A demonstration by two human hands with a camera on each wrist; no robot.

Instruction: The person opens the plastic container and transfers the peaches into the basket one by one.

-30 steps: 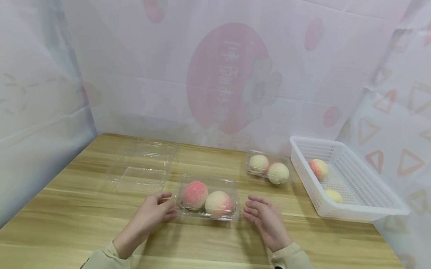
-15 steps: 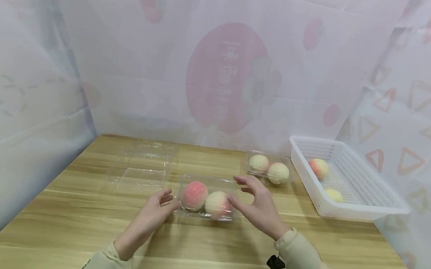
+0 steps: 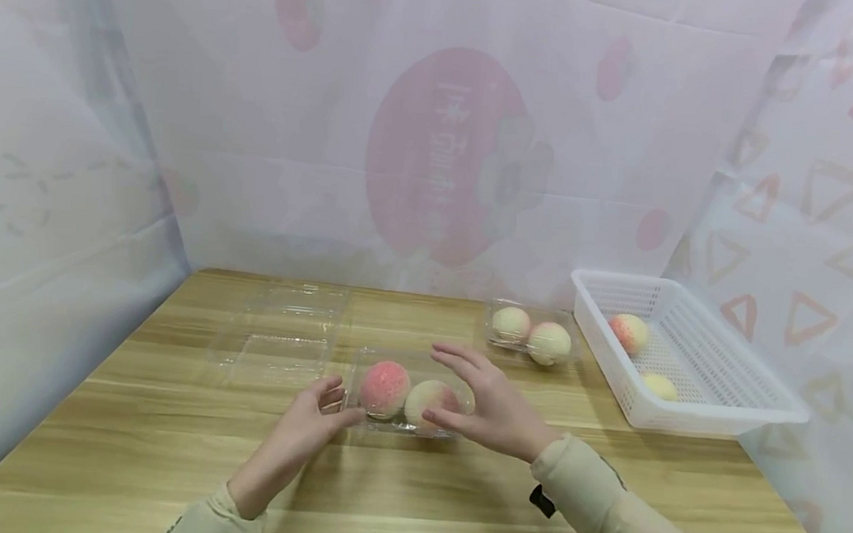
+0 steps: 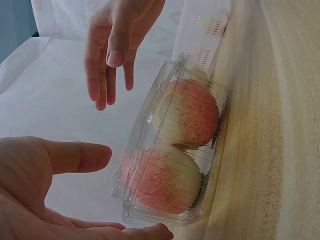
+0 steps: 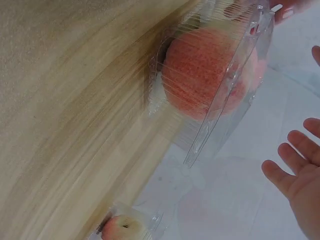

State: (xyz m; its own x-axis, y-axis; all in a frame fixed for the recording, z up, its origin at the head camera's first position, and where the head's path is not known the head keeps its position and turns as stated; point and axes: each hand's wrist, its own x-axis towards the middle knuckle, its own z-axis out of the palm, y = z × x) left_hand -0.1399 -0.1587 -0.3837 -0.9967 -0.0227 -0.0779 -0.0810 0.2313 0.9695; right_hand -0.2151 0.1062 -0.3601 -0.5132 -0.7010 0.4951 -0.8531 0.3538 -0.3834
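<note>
A clear plastic clamshell box (image 3: 406, 393) holding two pink-and-cream peaches (image 3: 385, 387) lies on the wooden table (image 3: 161, 446). My left hand (image 3: 334, 402) sits at the box's left end, fingers relaxed, fingertips at its edge. In the left wrist view the thumb (image 4: 75, 156) stands apart from the box (image 4: 172, 150), and a lower finger (image 4: 145, 233) lies by its corner. My right hand (image 3: 455, 388) hovers spread over the box's right half, fingers straight and holding nothing. The right wrist view shows the peach (image 5: 210, 75) behind the lid, with the fingers (image 5: 300, 172) clear of it.
An open, empty clear clamshell (image 3: 281, 331) lies at the back left. A second box with two peaches (image 3: 533, 333) stands at the back right, beside a white slatted basket (image 3: 721, 403) holding two more peaches (image 3: 630, 333). Pale printed fabric walls surround the table.
My right hand rose from the table to the right of the box and moved left over its top. The left hand stayed at the box's left end.
</note>
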